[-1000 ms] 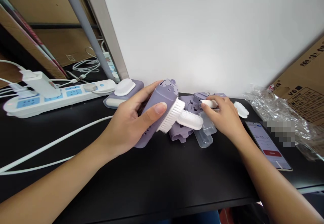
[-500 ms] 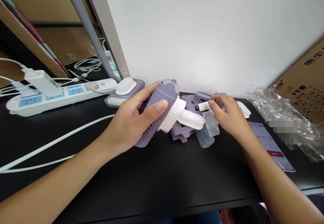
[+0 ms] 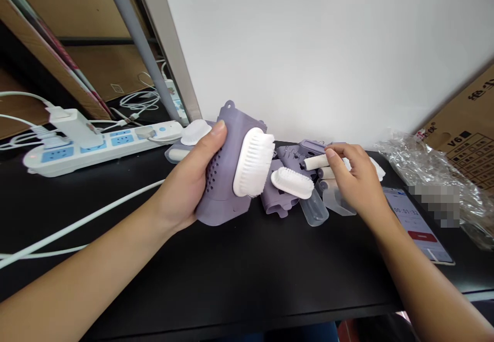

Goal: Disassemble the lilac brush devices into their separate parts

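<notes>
My left hand [image 3: 193, 172] is wrapped round a purple plastic casing [image 3: 227, 156] with small holes in its side. A white bristle brush head [image 3: 254, 163] sits on the casing, bristles facing right. My right hand [image 3: 357, 177] hovers at the pile, fingers curved and slightly apart, by the end of a cream roller [image 3: 315, 162]; contact is unclear. Below that roller lie more rollers [image 3: 328, 173]. A second white brush head [image 3: 292, 183] rests on another purple casing [image 3: 276, 198]. Clear plastic covers [image 3: 314, 208] lie in front, one partly under my right hand.
A power strip [image 3: 104, 149] with plugs and white cables stands left. Behind my left hand is another purple piece with a white brush [image 3: 195, 132]. On the right lie a phone [image 3: 420, 223] showing a timer, crumpled clear plastic [image 3: 436, 177] and a cardboard box [image 3: 463, 136].
My left hand has turned the casing more upright, so its brush faces me more. A clear cover near my right hand has shifted right, uncovering more rollers.
</notes>
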The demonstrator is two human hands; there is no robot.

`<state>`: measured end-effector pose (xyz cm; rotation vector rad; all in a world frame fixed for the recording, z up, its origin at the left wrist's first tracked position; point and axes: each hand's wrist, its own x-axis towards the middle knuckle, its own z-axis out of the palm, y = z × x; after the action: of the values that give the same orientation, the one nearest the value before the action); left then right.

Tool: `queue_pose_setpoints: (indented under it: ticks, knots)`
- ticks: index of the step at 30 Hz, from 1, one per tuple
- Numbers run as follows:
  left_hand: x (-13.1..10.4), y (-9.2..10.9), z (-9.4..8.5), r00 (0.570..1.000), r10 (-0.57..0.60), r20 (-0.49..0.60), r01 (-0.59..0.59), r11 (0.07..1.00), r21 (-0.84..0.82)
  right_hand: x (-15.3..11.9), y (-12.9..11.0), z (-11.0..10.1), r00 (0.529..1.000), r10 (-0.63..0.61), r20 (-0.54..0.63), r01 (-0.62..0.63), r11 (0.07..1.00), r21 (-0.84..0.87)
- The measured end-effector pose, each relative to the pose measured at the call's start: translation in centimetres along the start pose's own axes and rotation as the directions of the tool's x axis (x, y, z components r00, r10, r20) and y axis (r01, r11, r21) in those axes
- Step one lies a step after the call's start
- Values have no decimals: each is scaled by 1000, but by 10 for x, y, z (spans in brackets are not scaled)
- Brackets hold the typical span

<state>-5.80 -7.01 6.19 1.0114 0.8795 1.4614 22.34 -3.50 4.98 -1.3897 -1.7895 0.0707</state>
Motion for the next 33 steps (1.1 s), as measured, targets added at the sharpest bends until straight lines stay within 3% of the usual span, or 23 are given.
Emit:
queue_pose_setpoints:
  ticks: [4, 7, 11, 13, 14, 15, 16, 18, 19, 21, 24, 26, 30, 33]
  knots:
    - [-1, 8, 8, 979, -203, -4, 202, 974, -106, -7, -3, 8, 997, -52, 62, 53, 999, -13]
    - [-1, 10, 12, 953, -299, -56, 286, 943, -172, -10, -5, 12, 991, -114, 65, 117, 993, -34]
    - [-2, 8, 12, 949, -309, -54, 290, 929, -228, -23, -23, 7, 950, -307, -54, 307, 952, 2]
    - [-4, 7, 12, 953, -302, -22, 287, 924, -252, -34, -39, 2, 950, -313, 8, 307, 936, 173]
    - [-5, 7, 13, 954, -298, -5, 286, 921, -265, -40, -47, -1, 958, -256, 128, 210, 932, 296]
    - [-6, 8, 13, 956, -294, 11, 285, 917, -277, -46, -55, -3, 936, -184, 299, 52, 914, 402]
    - [-7, 8, 15, 958, -286, 22, 280, 916, -289, -51, -61, -3, 867, -124, 483, -135, 874, 466]
    - [-11, 7, 18, 965, -261, 35, 259, 921, -290, -61, -69, -1, 649, -87, 756, -482, 723, 496]
    - [-13, 6, 20, 968, -245, 51, 249, 930, -270, -65, -72, 1, 552, -110, 827, -608, 625, 489]
    - [-18, 2, 23, 977, -193, 95, 209, 958, -194, -71, -73, 9, 438, -177, 881, -772, 428, 470]
    - [-24, -7, 24, 990, -70, 122, 79, 994, -71, -76, -72, 22, 401, -225, 888, -867, 220, 447]
    - [-27, -12, 24, 993, -3, 117, 6, 1000, -29, -77, -71, 27, 415, -217, 883, -881, 144, 450]
    - [-27, -16, 22, 996, 31, 82, -26, 998, -57, -76, -68, 30, 473, -199, 859, -861, 102, 498]
    - [-26, -16, 21, 998, 56, 10, -55, 994, -90, -75, -64, 30, 484, -192, 853, -851, 122, 511]
